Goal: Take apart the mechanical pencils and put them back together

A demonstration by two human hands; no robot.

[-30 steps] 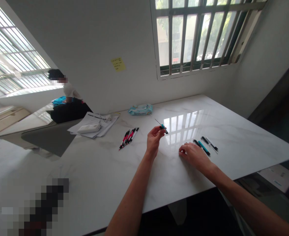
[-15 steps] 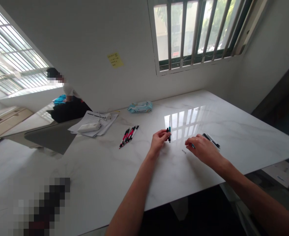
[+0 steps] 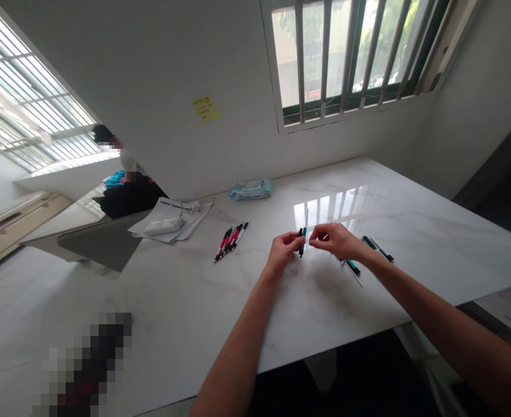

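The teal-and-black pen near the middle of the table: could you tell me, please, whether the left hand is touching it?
Touching: the head view shows the left hand pinching the teal-and-black pen between its fingers.

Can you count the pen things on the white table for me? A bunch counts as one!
Bunch of pink-and-black plastic pens: 1
Bunch of slim black pens: 1
Teal plastic pen barrel: 1
Thin silver rod: 1
Black-and-teal plastic pen, held up in the hands: 1
Total: 5
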